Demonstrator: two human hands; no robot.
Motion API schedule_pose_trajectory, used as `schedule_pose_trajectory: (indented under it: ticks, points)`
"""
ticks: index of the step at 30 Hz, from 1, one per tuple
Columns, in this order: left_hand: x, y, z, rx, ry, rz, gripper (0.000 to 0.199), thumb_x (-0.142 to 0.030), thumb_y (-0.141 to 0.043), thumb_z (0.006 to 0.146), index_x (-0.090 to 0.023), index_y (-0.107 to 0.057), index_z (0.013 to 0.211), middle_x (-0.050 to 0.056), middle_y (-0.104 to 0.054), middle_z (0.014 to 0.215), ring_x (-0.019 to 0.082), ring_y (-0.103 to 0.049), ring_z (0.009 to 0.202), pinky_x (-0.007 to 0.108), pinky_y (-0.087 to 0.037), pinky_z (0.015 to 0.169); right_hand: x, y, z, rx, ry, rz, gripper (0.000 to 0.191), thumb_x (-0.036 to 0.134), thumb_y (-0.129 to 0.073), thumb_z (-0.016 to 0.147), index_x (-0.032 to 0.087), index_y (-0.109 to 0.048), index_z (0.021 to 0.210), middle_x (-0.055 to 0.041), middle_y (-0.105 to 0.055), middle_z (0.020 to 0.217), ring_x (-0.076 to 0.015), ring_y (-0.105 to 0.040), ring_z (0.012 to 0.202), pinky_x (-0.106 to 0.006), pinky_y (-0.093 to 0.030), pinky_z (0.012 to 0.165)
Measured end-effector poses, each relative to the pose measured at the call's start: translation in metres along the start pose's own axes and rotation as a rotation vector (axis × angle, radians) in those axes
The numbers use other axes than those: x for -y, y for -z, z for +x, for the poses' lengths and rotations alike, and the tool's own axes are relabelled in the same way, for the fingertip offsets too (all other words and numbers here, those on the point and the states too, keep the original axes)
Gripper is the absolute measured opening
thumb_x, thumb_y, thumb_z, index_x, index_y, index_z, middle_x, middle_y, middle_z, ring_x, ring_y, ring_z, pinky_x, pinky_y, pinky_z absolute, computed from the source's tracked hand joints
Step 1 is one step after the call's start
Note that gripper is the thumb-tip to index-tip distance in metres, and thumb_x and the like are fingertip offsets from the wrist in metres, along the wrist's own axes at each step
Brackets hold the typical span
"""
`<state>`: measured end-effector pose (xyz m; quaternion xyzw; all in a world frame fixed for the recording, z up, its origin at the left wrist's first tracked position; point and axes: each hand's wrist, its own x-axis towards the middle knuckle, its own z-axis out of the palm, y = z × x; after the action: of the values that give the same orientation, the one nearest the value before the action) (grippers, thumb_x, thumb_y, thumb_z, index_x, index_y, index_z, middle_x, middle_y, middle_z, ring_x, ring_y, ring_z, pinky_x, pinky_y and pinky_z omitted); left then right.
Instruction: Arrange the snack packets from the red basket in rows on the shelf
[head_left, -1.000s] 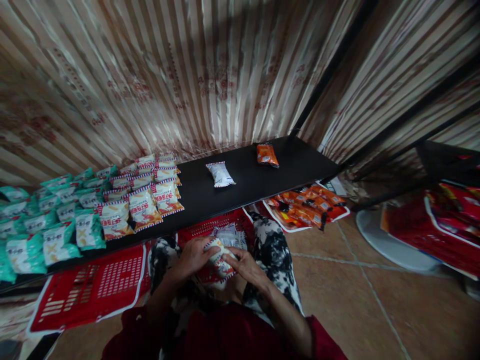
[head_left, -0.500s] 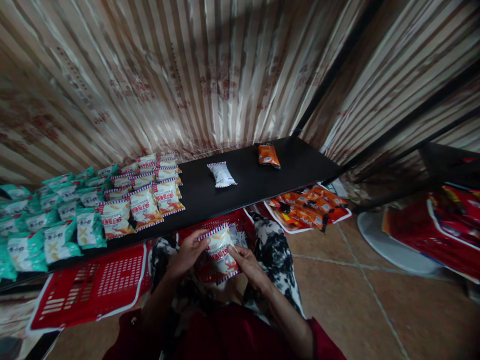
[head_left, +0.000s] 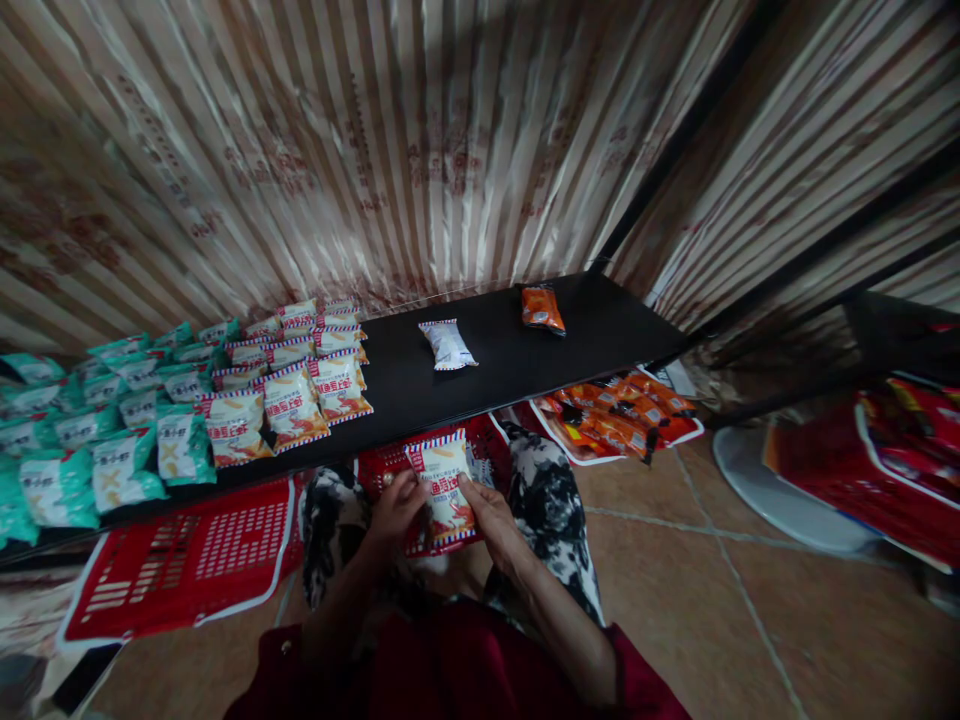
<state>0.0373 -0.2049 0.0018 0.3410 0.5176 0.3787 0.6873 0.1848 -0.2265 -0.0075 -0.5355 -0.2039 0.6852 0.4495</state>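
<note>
Between my knees, a white and orange snack bag [head_left: 444, 478] with striped ends stands nearly upright, its printed front toward me. My right hand [head_left: 491, 520] pinches its right edge, thumb on the front. At the left edge my left hand [head_left: 396, 508] is closed, its fingers curled against the bag. Below and behind it is a red basket [head_left: 375, 465] with more packets, partly hidden. On the black shelf [head_left: 390, 385] ahead stand rows of similar snack bags [head_left: 296, 405]. A single white bag [head_left: 448, 345] lies face down to their right.
Teal snack bags [head_left: 124, 470] fill the shelf's left end. An orange packet [head_left: 541, 308] lies toward its right end. Below are a red basket [head_left: 180, 570] at left and a basket of orange packets [head_left: 615, 415] at right. A striped curtain [head_left: 450, 150] hangs behind.
The bag has turned more upright and moved up slightly. My left hand has slid from its top left corner down to its left side; my right hand keeps its hold.
</note>
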Motion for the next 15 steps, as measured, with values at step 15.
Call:
schedule_pose_trajectory:
  ticks: [15]
  points:
    - [0.024,0.007,0.01,0.028,-0.051,-0.006,0.043,-0.035,-0.071,0.06,-0.014,-0.059,0.096,0.009,-0.071,0.093,0.024,-0.065,0.087,0.037,-0.049,0.083,0.003,-0.006,-0.002,0.091,-0.001,-0.021,0.046,0.062,-0.06,0.069,0.021,-0.068,0.088,-0.0067,-0.073,0.086,-0.028,-0.066,0.087,-0.04,-0.051,0.073]
